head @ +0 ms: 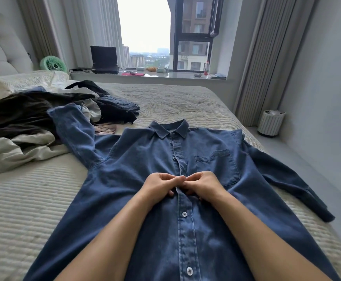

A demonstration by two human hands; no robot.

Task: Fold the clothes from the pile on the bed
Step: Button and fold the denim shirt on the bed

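Observation:
A blue denim shirt (137, 171) lies front-up and spread flat on the bed (23, 209), collar toward the window, both sleeves stretched outward. My left hand (161, 184) and my right hand (203, 184) meet at the button placket in the middle of the chest, each pinching the placket fabric with curled fingers. Two white buttons show below my hands, fastened. The pile of clothes (29, 118), dark and cream garments, lies at the left, partly under the shirt's left sleeve.
A headboard and pillow stand at the far left. The windowsill holds a green fan (53, 65), a laptop (104, 59) and a bottle (206, 68). A striped bin (271, 123) stands on the floor right of the bed.

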